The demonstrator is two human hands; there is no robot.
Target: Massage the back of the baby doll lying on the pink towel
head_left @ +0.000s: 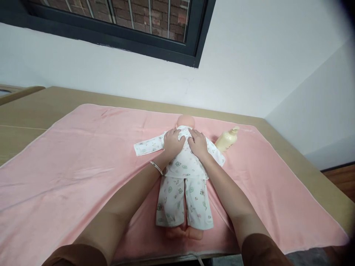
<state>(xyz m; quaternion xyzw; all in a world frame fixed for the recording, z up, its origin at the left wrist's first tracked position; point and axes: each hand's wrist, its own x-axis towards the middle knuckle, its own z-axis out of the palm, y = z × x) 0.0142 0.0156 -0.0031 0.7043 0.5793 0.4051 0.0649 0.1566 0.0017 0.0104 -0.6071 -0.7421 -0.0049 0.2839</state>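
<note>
A baby doll (185,122) in a white printed top (184,164) and matching trousers (170,203) lies stretched out on a pink blanket (91,155), its bald head away from me and its bare feet (184,232) towards me. No face shows on it. My left hand (173,142) lies flat on the left side of the doll's upper body, fingers pointing at the shoulder. Mirroring it, my right hand (198,142) rests flat on the other side, the two thumbs close together. Beyond the right sleeve lies a cream-coloured bottle (227,138), touched by neither hand.
The blanket covers most of a wooden table (62,96), which stands against a white wall (235,74). A dark-framed window (191,51) is above it. Near the front edge a pale cord (199,259) hangs down.
</note>
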